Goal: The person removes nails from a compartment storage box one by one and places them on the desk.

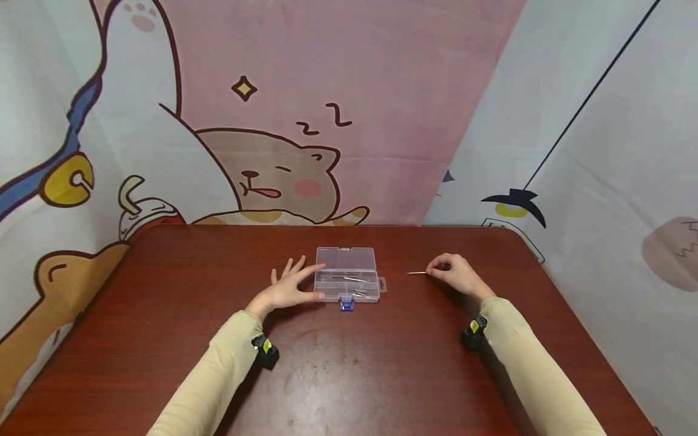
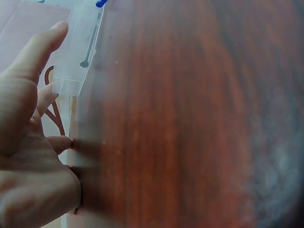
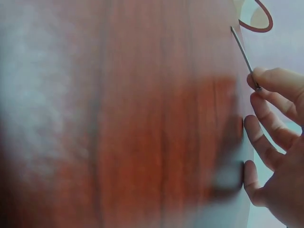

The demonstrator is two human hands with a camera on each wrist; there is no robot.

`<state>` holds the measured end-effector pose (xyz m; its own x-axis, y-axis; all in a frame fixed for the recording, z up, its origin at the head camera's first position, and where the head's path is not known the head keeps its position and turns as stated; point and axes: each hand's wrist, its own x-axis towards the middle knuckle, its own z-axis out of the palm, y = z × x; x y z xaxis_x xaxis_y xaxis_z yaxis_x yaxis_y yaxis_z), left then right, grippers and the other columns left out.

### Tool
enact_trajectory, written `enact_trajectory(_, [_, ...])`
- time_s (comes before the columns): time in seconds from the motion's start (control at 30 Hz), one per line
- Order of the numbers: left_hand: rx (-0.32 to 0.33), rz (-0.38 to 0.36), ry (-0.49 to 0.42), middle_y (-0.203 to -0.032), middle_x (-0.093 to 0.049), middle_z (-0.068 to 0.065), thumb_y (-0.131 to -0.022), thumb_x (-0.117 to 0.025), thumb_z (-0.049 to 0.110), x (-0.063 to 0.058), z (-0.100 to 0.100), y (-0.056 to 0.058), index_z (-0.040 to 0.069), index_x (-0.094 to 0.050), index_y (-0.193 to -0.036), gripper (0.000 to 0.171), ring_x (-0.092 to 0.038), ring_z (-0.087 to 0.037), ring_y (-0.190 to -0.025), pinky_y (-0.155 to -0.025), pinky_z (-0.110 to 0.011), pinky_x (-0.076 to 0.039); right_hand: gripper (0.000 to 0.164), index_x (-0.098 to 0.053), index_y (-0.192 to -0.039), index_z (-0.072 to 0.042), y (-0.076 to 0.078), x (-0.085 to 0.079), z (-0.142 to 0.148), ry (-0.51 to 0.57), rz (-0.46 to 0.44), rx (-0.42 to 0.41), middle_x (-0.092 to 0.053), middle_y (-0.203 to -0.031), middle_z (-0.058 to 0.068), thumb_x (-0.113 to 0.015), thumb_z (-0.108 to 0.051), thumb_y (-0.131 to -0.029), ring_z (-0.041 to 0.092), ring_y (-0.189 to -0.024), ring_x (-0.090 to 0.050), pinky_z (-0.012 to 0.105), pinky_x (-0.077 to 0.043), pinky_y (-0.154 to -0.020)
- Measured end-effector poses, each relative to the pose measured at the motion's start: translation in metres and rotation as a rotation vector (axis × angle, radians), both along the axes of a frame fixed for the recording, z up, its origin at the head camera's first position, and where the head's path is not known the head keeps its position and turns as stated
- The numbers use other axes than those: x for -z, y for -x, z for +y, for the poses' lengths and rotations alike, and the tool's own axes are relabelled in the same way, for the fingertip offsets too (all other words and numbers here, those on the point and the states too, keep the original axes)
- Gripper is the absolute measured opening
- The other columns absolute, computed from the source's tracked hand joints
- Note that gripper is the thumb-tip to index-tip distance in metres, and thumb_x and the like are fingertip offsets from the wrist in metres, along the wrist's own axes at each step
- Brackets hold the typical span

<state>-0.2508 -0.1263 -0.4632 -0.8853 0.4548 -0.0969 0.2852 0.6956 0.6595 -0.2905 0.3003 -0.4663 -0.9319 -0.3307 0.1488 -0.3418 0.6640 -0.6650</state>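
Metal pin (image 1: 417, 272), right of the clear box (image 1: 331, 293) — likely light, stiff, slick; best held near one end, where the right hand (image 1: 460, 276) pinches it. Tip unclear, small in view. Left hand (image 1: 285, 292) spread at box's left side

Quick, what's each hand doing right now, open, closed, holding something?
Left hand: open, at the left side of the clear box.
Right hand: closed, pinching a thin metal rod.
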Motion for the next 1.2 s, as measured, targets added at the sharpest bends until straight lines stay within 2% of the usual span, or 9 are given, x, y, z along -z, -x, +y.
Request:
enact_trajectory(0.27, [0.000,0.012,-0.001,-0.158,-0.008,-0.023,-0.084,-0.070,0.048,-0.005,-0.002,0.000,0.025,-0.038,-0.149,0.076,0.007,-0.046,-0.142,-0.099,-0.073,0.010,0.005,-0.072,-0.089,-0.004,0.007,-0.002,0.001,-0.025,-0.021,-0.017,-0.065,-0.085,0.004,-0.067,-0.006,-0.089,0.019,-0.077,-0.054,0.032,-0.043,-0.070])
enact_trajectory(0.57, [0.002,0.017,0.008,-0.158,-0.008,-0.023,-0.085,-0.069,0.050,-0.007,-0.002,0.002,0.025,-0.037,-0.150,0.077,0.007,-0.046,-0.142,-0.099,-0.073,0.009,0.006,-0.070,-0.089,-0.004,0.011,-0.001,-0.002,-0.017,-0.047,0.048,-0.061,-0.084,0.006,-0.068,-0.010,-0.091,0.022,-0.074,-0.052,0.036,-0.042,-0.068])
enact_trajectory(0.7, [0.012,0.011,0.042,-0.158,-0.009,-0.023,-0.086,-0.068,0.050,-0.008,-0.001,0.001,0.025,-0.036,-0.151,0.076,0.005,-0.047,-0.142,-0.099,-0.074,0.007,0.005,-0.069,-0.088,-0.004,0.010,0.002,-0.003,-0.019,-0.042,0.073,-0.059,-0.084,0.007,-0.069,-0.009,-0.090,0.022,-0.073,-0.050,0.035,-0.041,-0.066])
enact_trajectory(0.87, [0.035,0.009,0.126,-0.157,-0.013,-0.024,-0.086,-0.066,0.053,-0.013,0.002,0.000,0.025,-0.035,-0.151,0.077,-0.002,-0.049,-0.141,-0.099,-0.075,0.002,0.004,-0.069,-0.086,-0.005,0.007,0.006,-0.003,-0.032,-0.043,0.092,-0.058,-0.085,0.007,-0.070,-0.008,-0.088,0.020,-0.072,-0.050,0.032,-0.040,-0.065])
enact_trajectory(1.03, [0.074,0.095,0.241,-0.154,-0.024,-0.024,-0.086,-0.063,0.057,-0.018,0.003,0.002,0.024,-0.037,-0.150,0.077,-0.012,-0.047,-0.141,-0.103,-0.071,0.001,0.006,-0.069,-0.088,-0.003,0.008,0.009,-0.002,-0.022,-0.046,0.098,-0.058,-0.085,0.007,-0.070,-0.009,-0.089,0.021,-0.071,-0.049,0.034,-0.039,-0.065])
enact_trajectory(1.2, [0.142,0.264,0.385,-0.148,-0.039,-0.017,-0.084,-0.058,0.066,-0.020,0.004,0.007,0.026,-0.042,-0.147,0.077,-0.017,-0.041,-0.142,-0.104,-0.068,0.004,0.006,-0.069,-0.088,-0.004,0.008,0.009,-0.003,-0.021,-0.056,0.102,-0.058,-0.084,0.007,-0.069,-0.010,-0.089,0.021,-0.070,-0.049,0.034,-0.040,-0.065])
